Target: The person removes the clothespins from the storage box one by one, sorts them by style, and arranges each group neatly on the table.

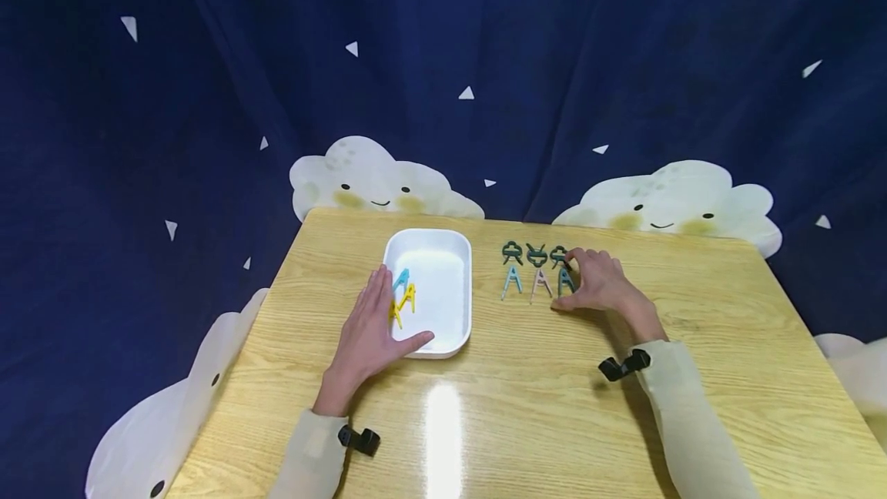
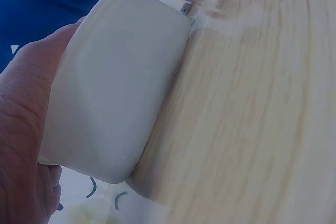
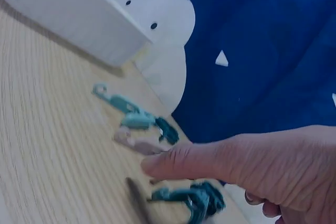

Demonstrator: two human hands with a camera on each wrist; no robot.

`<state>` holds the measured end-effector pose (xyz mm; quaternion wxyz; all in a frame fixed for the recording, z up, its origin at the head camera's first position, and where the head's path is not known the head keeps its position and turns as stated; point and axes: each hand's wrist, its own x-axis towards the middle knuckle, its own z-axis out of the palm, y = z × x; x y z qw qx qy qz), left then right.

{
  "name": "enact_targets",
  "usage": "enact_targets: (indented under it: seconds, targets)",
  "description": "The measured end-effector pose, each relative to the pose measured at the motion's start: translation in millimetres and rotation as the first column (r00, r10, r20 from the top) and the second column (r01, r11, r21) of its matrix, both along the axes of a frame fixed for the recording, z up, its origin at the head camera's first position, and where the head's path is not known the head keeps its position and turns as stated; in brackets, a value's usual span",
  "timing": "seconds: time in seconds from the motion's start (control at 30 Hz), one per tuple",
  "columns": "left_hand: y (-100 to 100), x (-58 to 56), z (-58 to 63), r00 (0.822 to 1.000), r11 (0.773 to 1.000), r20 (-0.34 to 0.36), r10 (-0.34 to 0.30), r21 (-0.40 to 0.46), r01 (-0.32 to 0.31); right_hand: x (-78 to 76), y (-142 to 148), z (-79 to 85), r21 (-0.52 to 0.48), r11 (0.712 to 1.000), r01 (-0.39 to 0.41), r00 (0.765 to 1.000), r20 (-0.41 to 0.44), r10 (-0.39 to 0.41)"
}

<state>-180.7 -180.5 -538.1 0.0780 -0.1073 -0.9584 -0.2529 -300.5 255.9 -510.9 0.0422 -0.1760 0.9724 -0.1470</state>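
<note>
A white plastic tray (image 1: 452, 295) holds a light blue clothespin (image 1: 401, 279) and two yellow clothespins (image 1: 409, 297). My left hand (image 1: 367, 329) rests along the tray's left rim, fingers straight and thumb spread over the near end. To the right, my right hand (image 1: 601, 283) hovers with thumb and index finger apart around the dark teal clothespin (image 1: 566, 282). Beside that one lie a pink clothespin (image 1: 540, 281) and a light blue-green clothespin (image 1: 512, 280). Behind them is a row of three dark green clips (image 1: 537, 255). The right thumb (image 3: 178, 161) partly covers the pink clothespin.
A light wooden table (image 1: 527, 406) carries everything. Beyond its back edge hangs a dark blue curtain (image 1: 416, 98) printed with white clouds and triangles. Black wrist mounts (image 1: 625, 365) sit at both cuffs.
</note>
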Motion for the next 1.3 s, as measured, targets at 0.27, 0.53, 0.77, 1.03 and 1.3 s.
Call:
enact_targets:
  seconds: [0.27,0.53,0.77,1.03,1.3]
  targets:
    - [-0.5,-0.6,0.5,1.000,1.000,0.021,0.007,-0.006,-0.007,8.7,-42.2,16.5,-0.129,0.987,-0.100,0.992,-0.083,0.090]
    - [-0.8,-0.2,-0.4,1.000,1.000,0.028,0.010,-0.006,-0.010,22.6,-110.2,20.1,-0.190,0.953,-0.235,0.959,-0.206,0.195]
    - [-1.0,-1.1,-1.2,1.000,1.000,0.028,0.009,-0.013,-0.009,32.5,-162.9,16.9,-0.195,0.924,-0.330,0.925,-0.264,0.274]
    - [-2.3,-2.0,-1.9,1.000,1.000,0.013,0.002,-0.016,-0.001,35.8,-203.3,10.1,-0.163,0.903,-0.397,0.898,-0.274,0.345]
    - [-2.5,-1.7,-1.7,1.000,1.000,-0.016,-0.014,-0.008,0.014,32.6,-230.6,-0.8,-0.021,0.915,-0.404,0.896,-0.212,0.391]
